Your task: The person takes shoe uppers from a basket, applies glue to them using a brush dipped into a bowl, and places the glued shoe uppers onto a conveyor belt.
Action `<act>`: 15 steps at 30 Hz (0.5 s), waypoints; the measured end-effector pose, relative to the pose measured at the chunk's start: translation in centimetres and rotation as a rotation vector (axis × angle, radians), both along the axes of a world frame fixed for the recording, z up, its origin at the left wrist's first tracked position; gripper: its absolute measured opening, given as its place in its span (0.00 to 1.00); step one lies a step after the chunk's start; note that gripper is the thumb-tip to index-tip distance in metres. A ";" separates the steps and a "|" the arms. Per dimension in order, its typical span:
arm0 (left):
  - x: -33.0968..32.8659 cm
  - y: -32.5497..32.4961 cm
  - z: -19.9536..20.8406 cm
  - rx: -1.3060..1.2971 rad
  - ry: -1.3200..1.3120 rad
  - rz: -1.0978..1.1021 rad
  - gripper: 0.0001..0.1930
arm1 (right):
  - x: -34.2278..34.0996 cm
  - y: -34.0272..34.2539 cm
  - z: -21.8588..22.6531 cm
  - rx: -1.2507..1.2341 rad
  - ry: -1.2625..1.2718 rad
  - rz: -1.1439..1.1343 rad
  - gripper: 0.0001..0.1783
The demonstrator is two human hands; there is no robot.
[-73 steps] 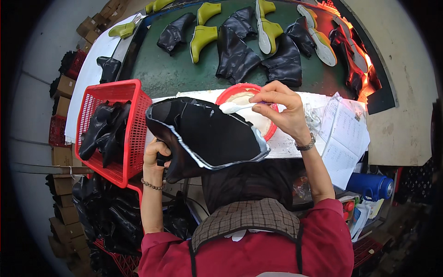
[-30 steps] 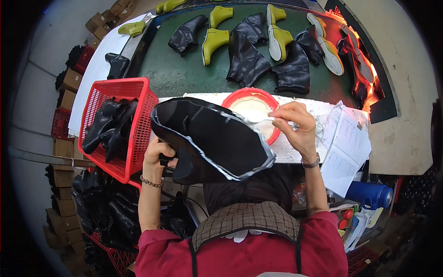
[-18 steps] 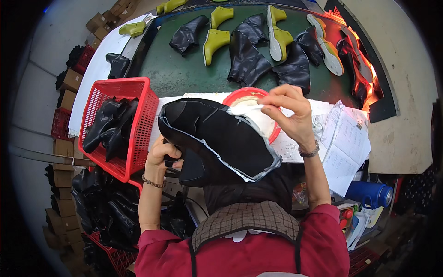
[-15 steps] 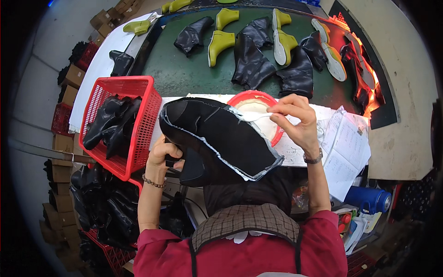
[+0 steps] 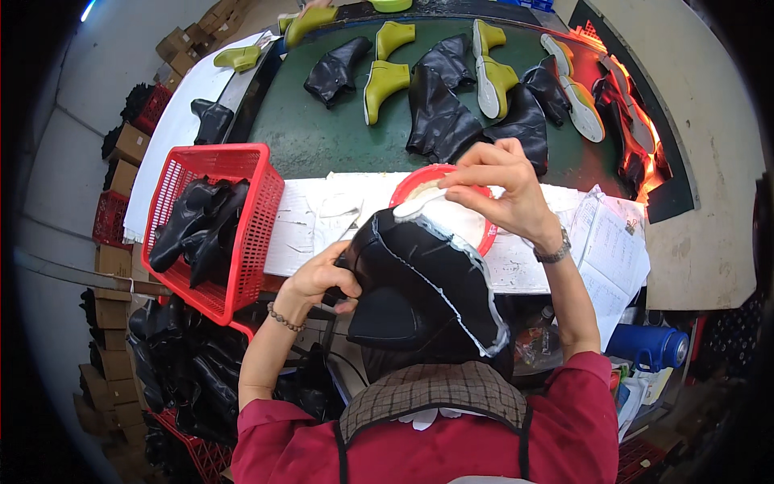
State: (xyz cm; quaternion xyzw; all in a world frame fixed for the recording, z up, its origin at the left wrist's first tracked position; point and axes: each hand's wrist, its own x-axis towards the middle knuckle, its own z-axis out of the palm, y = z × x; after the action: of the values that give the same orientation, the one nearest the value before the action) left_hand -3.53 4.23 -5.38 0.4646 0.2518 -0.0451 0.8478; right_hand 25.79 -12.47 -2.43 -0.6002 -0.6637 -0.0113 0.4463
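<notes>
My left hand point(image 5: 322, 278) grips a black boot upper point(image 5: 427, 282) by its heel side and holds it tilted over my lap. White paste runs in a line along the upper's edge. My right hand point(image 5: 504, 184) pinches a small white brush point(image 5: 421, 203), shaped like a toothbrush, whose head touches the pasted edge at the toe end. Just behind the upper, a red bowl point(image 5: 397, 194) of white paste stands on the white tabletop point(image 5: 289, 230), partly covered by my right hand.
At my left is a red basket point(image 5: 264, 202) of black boots. Across the green conveyor belt point(image 5: 306, 137) lie black uppers and yellow-green boot lasts point(image 5: 385, 85), near a glowing orange heater point(image 5: 655, 173). An open notebook point(image 5: 605, 258) and a blue flask point(image 5: 645, 347) are at right.
The boot upper has turned and come lower right, with my left hand following. My right hand has moved the brush left and slightly up, onto the toe end. A hand now shows at the far belt.
</notes>
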 end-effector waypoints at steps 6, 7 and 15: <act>1.0 -1.1 0.1 -0.145 0.000 -0.025 0.37 | -0.4 1.6 1.1 0.078 -0.054 0.096 0.11; 0.8 -0.8 0.0 -0.138 -0.007 -0.025 0.37 | -0.1 1.4 0.7 0.100 -0.036 0.078 0.11; -2.2 1.6 -0.4 -0.013 -0.239 0.276 0.32 | 0.7 -2.9 -5.2 0.056 0.408 -0.237 0.08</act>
State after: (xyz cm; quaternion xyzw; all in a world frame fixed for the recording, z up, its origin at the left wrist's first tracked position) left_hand -5.72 5.86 -5.77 0.4224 0.2105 0.1255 0.8727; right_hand 26.53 -15.33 -7.65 -0.6512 -0.4843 0.0396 0.5829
